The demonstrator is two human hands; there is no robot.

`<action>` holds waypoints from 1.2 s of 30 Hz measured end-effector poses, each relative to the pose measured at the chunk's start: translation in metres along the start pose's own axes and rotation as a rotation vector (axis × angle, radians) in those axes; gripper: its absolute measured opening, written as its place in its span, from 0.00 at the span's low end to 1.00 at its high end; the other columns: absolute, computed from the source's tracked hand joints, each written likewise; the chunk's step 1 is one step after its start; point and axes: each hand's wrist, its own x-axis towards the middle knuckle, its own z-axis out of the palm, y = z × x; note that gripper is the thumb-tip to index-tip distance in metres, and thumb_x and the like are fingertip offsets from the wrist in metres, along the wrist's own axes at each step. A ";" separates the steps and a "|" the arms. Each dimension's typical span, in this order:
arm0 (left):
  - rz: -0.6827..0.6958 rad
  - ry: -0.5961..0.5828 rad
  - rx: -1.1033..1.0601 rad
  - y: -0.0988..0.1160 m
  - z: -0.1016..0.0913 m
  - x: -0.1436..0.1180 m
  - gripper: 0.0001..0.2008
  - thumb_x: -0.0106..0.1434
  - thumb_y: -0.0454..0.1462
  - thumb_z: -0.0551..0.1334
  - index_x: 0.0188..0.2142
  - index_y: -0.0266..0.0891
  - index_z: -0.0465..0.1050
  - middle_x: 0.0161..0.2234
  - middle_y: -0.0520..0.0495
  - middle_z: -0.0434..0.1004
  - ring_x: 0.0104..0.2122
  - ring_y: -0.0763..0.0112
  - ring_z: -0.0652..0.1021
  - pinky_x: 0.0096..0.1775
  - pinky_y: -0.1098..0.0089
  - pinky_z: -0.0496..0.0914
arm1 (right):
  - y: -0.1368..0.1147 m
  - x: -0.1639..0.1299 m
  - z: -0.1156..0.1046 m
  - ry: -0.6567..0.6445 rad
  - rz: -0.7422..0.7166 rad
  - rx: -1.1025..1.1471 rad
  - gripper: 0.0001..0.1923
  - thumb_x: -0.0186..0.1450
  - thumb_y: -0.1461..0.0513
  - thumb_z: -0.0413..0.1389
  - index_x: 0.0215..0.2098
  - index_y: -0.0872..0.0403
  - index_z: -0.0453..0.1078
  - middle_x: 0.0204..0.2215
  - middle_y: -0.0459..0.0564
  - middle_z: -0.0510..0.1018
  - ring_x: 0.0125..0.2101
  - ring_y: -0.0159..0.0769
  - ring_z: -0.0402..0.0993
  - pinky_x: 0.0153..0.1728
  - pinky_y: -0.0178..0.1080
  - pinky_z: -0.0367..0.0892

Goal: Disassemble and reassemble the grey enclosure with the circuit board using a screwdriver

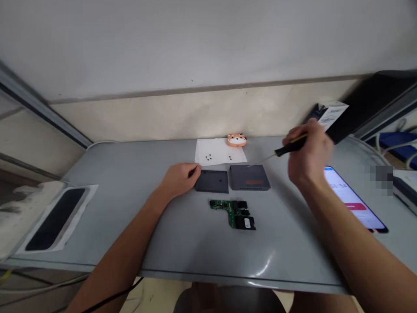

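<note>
My right hand grips a screwdriver with a black and yellow handle, its tip above the grey device housing. My left hand rests on the table with its fingers closed, touching the corner of a flat dark cover plate beside the housing. A green circuit board lies in front of both. Small black screws sit on a white sheet of paper behind the plate.
An orange animal-shaped trinket sits at the paper's far edge. A lit phone lies to the right, a box behind it. A dark pad on white wrapping lies at the left of the grey table.
</note>
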 end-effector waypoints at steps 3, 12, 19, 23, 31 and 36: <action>-0.015 -0.008 -0.017 0.000 0.000 0.000 0.21 0.72 0.45 0.50 0.23 0.42 0.51 0.19 0.52 0.61 0.22 0.70 0.62 0.30 0.66 0.54 | -0.024 0.005 -0.010 0.161 -0.121 0.167 0.23 0.65 0.49 0.61 0.20 0.47 0.59 0.19 0.44 0.66 0.22 0.32 0.68 0.26 0.41 0.65; 0.030 0.013 0.036 -0.011 -0.012 0.001 0.17 0.69 0.44 0.53 0.23 0.42 0.59 0.21 0.51 0.67 0.23 0.69 0.65 0.30 0.67 0.56 | -0.083 -0.067 -0.038 -1.023 -0.348 -0.469 0.09 0.71 0.53 0.61 0.38 0.47 0.79 0.38 0.48 0.83 0.28 0.34 0.79 0.30 0.40 0.73; 0.030 -0.045 0.019 -0.012 -0.021 -0.001 0.09 0.63 0.40 0.57 0.30 0.42 0.75 0.23 0.52 0.70 0.23 0.70 0.68 0.29 0.69 0.60 | -0.059 -0.105 -0.049 -1.251 -0.399 -0.831 0.23 0.66 0.50 0.67 0.56 0.47 0.74 0.58 0.54 0.79 0.33 0.42 0.84 0.29 0.44 0.75; 0.016 -0.086 0.027 -0.011 -0.021 0.001 0.10 0.60 0.40 0.58 0.32 0.41 0.77 0.25 0.51 0.72 0.24 0.69 0.68 0.30 0.68 0.61 | -0.061 -0.102 -0.047 -1.268 -0.416 -0.794 0.19 0.68 0.52 0.65 0.55 0.47 0.75 0.56 0.51 0.82 0.33 0.41 0.84 0.30 0.43 0.74; 0.044 -0.083 -0.035 -0.015 -0.024 0.001 0.14 0.61 0.41 0.58 0.37 0.40 0.82 0.22 0.52 0.70 0.23 0.69 0.68 0.29 0.69 0.60 | -0.064 -0.057 0.000 -1.110 -0.440 -0.898 0.18 0.71 0.51 0.62 0.56 0.45 0.77 0.60 0.50 0.80 0.37 0.42 0.84 0.30 0.42 0.68; 0.048 -0.055 -0.066 -0.017 -0.021 0.001 0.13 0.61 0.39 0.59 0.37 0.40 0.83 0.22 0.53 0.69 0.23 0.71 0.67 0.28 0.70 0.60 | -0.056 -0.048 0.024 -1.201 -0.417 -0.926 0.15 0.69 0.53 0.63 0.52 0.44 0.80 0.57 0.48 0.82 0.35 0.40 0.82 0.28 0.41 0.61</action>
